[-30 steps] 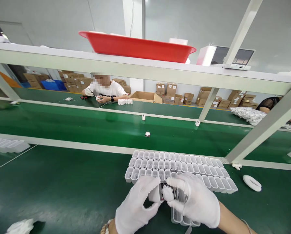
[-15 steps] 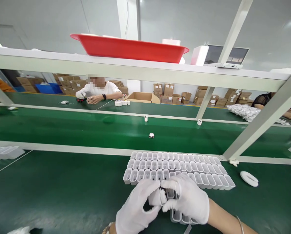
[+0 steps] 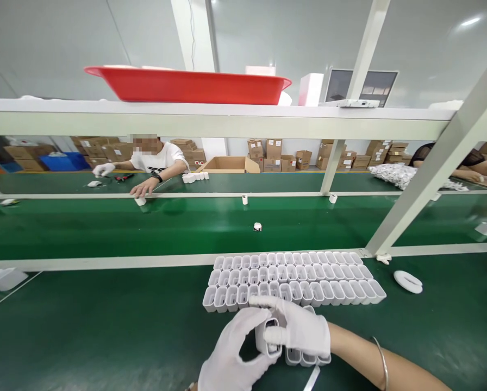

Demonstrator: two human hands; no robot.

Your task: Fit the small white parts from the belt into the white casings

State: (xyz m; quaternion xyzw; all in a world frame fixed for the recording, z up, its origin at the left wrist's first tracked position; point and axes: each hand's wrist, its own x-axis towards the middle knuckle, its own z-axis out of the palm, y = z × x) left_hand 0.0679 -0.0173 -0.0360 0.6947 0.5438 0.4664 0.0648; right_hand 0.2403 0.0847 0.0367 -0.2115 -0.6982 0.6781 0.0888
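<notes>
White gloves cover both of my hands. Between the thumb and fingers of my left hand (image 3: 237,350) is a small white housing (image 3: 262,338), its open end turned to the right. My right hand (image 3: 298,328) reaches over it, with fingertips at the opening and on a small part inside that I cannot make out. Beyond the hands stand three rows of white open-topped housings (image 3: 290,274) on the green table (image 3: 117,326). A few more housings (image 3: 307,359) are partly hidden beneath my right hand, beside a thin white strip (image 3: 312,379).
A white oval ring (image 3: 407,282) lies at the right. Behind the rows runs a green belt (image 3: 186,228) with small white parts. A slanted post (image 3: 431,157) and a shelf with a red tray (image 3: 194,87) frame the view. Across the belt sits a person (image 3: 162,160).
My right fingers have moved onto the opening of the housing, which now faces more toward the camera. The view has shifted. Across the belt, the person's hand has moved to a white piece.
</notes>
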